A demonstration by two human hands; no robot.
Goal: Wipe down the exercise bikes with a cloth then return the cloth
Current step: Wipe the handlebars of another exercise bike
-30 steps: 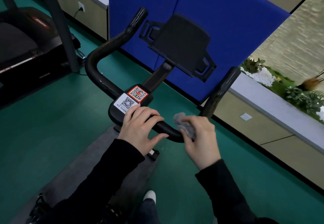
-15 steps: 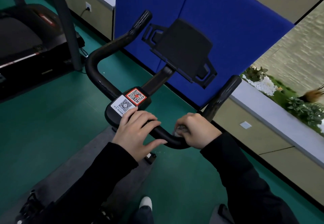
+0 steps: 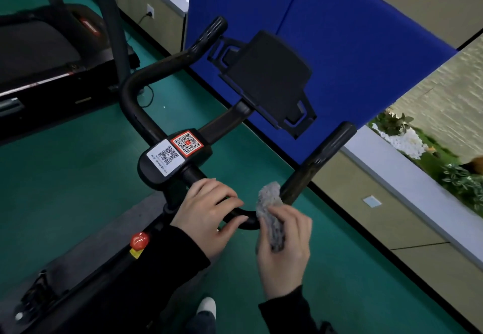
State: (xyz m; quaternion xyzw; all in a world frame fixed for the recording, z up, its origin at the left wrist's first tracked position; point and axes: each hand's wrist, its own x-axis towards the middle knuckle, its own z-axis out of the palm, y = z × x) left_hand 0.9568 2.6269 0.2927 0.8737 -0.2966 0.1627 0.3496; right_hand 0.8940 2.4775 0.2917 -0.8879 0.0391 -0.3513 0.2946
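Far left, one black treadmill (image 3: 39, 53) with a matte belt, standing on the green floor (image 3: 65, 176). Then the exercise bike (image 3: 172, 174), seen from above. Carries one handlebar (image 3: 128, 93): a glossy black tube bent into a wide U with two upturned ends, the left end ribbed. At the middle of the bar, a rounded black block bearing two square code stickers, one white (image 3: 165, 156) and one red-bordered (image 3: 187, 143). Below it, one shiny red knob (image 3: 139, 239) on the frame.

Left hand (image 3: 206, 210) on the near run of the bar, fingers curled over the top, thumb stretched along the underside, gripping it.

Just right of that, one cloth (image 3: 270, 216) – grey, fuzzy, bunched into a long wad. Pressed against the bar's right bend, its upper end poking out above the fingers. Right hand (image 3: 285, 250) wrapped round the cloth from below, holding it to the tube. Two black sleeves, and one white shoe tip (image 3: 207, 306) low between them.

Above, one flat black device holder (image 3: 266, 80) on a stem, with clip arms at its sides. Behind it, a blue fabric partition (image 3: 352, 46) in two panels. Far right, a grey ledge (image 3: 392, 171) with green plants and white pebbles – blurred.
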